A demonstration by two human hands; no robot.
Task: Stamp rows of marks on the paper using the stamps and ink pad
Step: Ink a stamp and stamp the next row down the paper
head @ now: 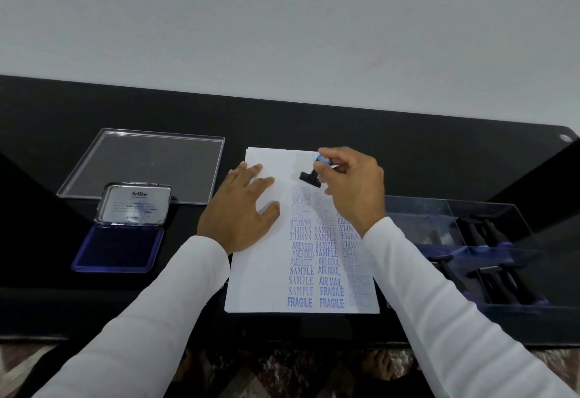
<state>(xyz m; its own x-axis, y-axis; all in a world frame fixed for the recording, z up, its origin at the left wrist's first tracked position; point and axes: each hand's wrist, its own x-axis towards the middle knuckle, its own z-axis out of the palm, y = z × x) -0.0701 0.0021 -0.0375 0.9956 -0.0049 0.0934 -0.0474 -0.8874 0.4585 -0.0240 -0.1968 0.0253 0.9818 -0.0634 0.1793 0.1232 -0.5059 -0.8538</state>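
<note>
Near the centre of the frame, the right hand (pixel 351 187) pinches a stamp (pixel 315 173) tilted over the paper (pixel 260 272), while the left hand (pixel 243 209) presses it flat with straight fingers.

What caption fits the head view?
Left hand flat on paper, right hand holding stamp above stamped rows.

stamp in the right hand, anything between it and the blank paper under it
Nothing visible does. The stamp, gripped by the right hand, hangs tilted over bare paper above the printed rows. The left hand lies flat on the sheet, off to the left of that spot.
</note>
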